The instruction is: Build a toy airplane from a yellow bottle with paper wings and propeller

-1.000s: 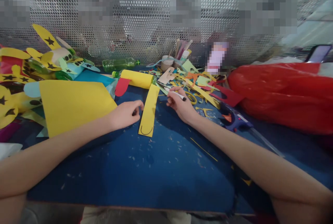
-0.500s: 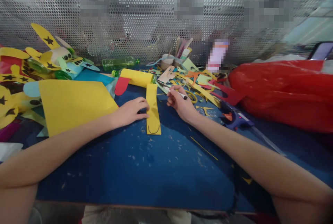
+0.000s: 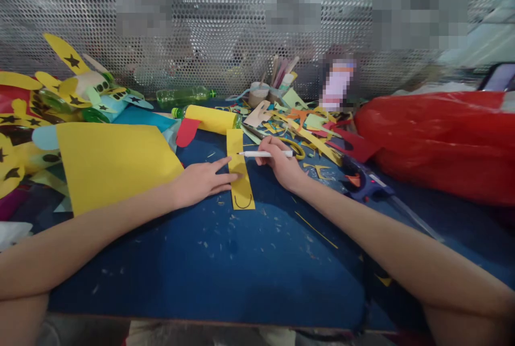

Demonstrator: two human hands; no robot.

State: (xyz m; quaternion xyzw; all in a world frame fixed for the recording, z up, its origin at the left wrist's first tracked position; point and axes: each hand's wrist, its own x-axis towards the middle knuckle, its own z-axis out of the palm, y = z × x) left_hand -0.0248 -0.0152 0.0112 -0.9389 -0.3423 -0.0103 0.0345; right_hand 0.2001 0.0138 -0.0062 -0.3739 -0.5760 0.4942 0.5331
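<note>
Yellow strip (image 3: 242, 188) is laid on blue table (image 3: 181, 260), near end toward the camera, far end beside wrapped bottle (image 3: 211, 119). Its left side is steadied by left hand (image 3: 203, 181), fingers spread. Pen (image 3: 257, 154) is pinched between thumb and fingers of right hand (image 3: 277, 162), tip at the strip; contact can't be told. Curve (image 3: 243, 207) is drawn at near end. Step judged: marking; steady strip and light pen control are called for.

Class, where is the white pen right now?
In the head view, the white pen is near the centre, in the right hand, its tip over the yellow strip.
</note>
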